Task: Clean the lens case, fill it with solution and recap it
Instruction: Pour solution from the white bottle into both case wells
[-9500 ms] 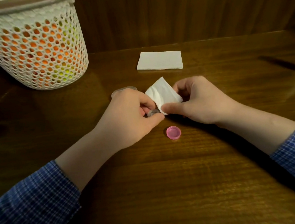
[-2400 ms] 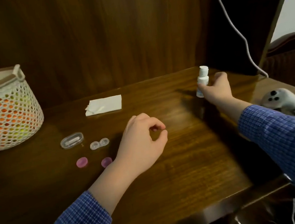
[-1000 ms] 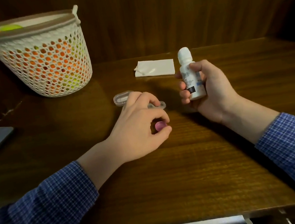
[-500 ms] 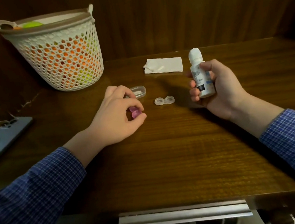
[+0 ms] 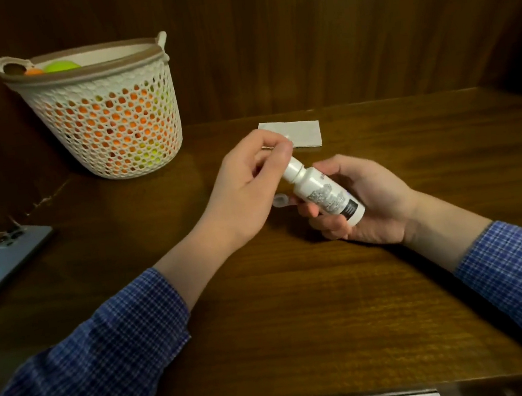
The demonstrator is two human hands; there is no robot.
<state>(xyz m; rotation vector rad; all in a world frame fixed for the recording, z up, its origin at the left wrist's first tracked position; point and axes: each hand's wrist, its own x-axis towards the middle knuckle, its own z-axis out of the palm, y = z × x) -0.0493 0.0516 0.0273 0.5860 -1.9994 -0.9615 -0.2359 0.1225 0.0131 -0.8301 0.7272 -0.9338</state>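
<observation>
Wooden desk (image 5: 299, 308), frame centre: left hand (image 5: 245, 186) now pinches the cap of the solution bottle (image 5: 325, 195), right hand (image 5: 368, 201) gripping it; filling comes next.

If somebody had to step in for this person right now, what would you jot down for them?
Right hand grips the solution bottle, tilted, cap end up-left. Left hand pinches the bottle's cap; whether it is loosened cannot be told.
Lens case: only an edge shows on the table, between the hands. Its caps are hidden.
Tissue lies behind the hands.
Done: bottle picked up.
Left: take the cap off, fill the case, recap it.
</observation>
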